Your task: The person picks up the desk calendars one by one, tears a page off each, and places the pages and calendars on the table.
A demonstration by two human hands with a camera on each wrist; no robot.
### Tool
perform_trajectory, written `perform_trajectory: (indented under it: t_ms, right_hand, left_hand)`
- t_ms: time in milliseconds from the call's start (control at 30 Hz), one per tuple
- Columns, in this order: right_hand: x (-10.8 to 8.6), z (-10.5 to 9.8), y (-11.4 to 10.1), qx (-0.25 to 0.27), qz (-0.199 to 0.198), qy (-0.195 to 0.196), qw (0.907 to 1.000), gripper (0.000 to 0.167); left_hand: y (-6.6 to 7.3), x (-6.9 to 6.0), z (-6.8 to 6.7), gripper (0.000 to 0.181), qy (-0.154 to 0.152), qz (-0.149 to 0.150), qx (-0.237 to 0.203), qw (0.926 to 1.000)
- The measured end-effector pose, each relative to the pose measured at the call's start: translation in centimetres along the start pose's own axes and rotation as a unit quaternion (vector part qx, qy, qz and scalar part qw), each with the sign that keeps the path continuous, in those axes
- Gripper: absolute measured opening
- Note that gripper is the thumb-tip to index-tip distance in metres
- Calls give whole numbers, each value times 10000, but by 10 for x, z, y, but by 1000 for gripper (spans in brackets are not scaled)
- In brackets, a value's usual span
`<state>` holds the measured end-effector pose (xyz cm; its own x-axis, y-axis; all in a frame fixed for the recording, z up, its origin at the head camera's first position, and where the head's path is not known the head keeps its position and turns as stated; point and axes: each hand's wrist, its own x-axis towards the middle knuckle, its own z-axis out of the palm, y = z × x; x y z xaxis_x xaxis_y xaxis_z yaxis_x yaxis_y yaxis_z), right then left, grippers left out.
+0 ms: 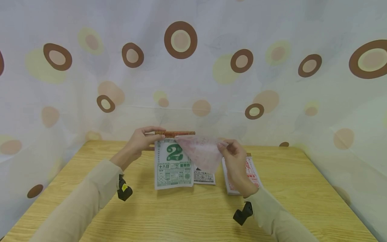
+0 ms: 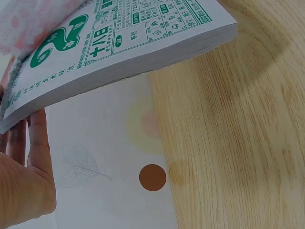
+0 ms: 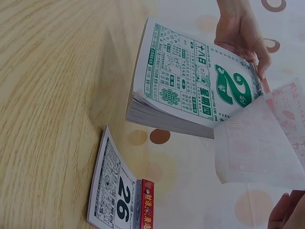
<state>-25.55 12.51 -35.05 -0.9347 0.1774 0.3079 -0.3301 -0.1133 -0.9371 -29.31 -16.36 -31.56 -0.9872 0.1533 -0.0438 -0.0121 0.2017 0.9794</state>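
A thick calendar pad with a green 2 on its top page is held up at its bound top edge by my left hand, thumb in front and fingers behind. My right hand pinches the corner of a thin sheet with red print, drawn across to the right and joined near the binding. In the left wrist view the left hand supports the pad from behind. The right wrist view shows the pad tilted, the sheet folded away from it, and part of the right hand.
A smaller calendar with a black 26 lies on the wooden table, partly behind the raised pad and sheet. Another calendar with red print lies at the right, partly under my right hand. A patterned curtain hangs behind the table.
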Motion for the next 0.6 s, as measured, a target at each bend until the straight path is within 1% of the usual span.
perform_trajectory:
  t_ms: [100, 267, 333, 600]
  right_hand:
    - [1, -1, -1, -91, -75, 29, 9999, 7]
    - [2, -2, -2, -346, -163, 146, 9992, 20]
    - [2, -3, -2, -422, -155, 174, 9988, 22]
    - [5, -7, -3, -519, 238, 52, 9984, 19]
  left_hand:
    - [-1, 0, 1, 39, -24, -51, -12, 10000]
    - [0, 0, 4, 39, -54, -46, -37, 10000]
    - [0, 0, 5, 39, -63, -30, -52, 10000]
    - [1, -1, 7, 39, -65, 14, -64, 10000]
